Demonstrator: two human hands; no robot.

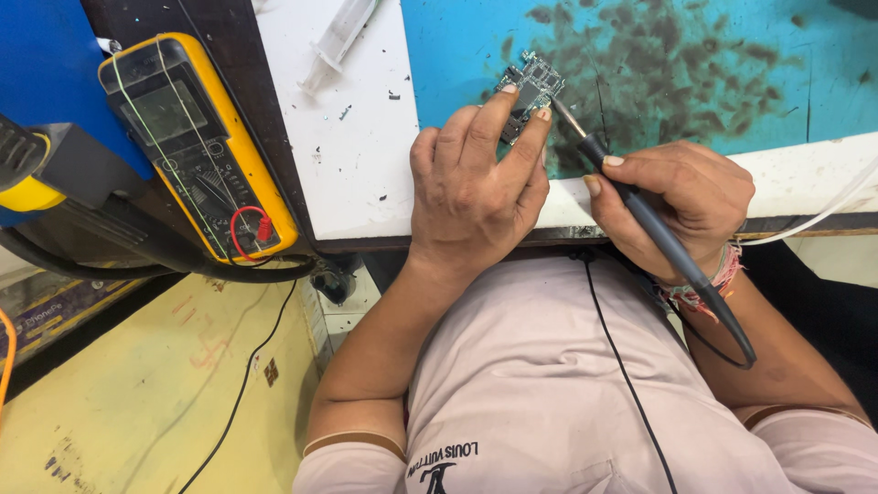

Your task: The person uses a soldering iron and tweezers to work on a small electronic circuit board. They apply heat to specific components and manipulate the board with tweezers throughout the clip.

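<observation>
left hand (476, 183) pinching small circuit board (529, 90), right hand (677, 197) gripping soldering iron (640, 206)

A white-edged workbench (347, 174) with a stained teal mat (695, 64) bears a circuit board (529, 91), syringe (340, 37) and yellow multimeter (197, 146).

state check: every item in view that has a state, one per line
left hand: closed on the circuit board, pinning it to the mat
circuit board: bare, flat on the blue mat
right hand: gripping the soldering iron
soldering iron: tilted, tip at the board's edge
multimeter: lying face up, screen blank, red lead plugged in
syringe: lying on the white surface, looks empty
</observation>
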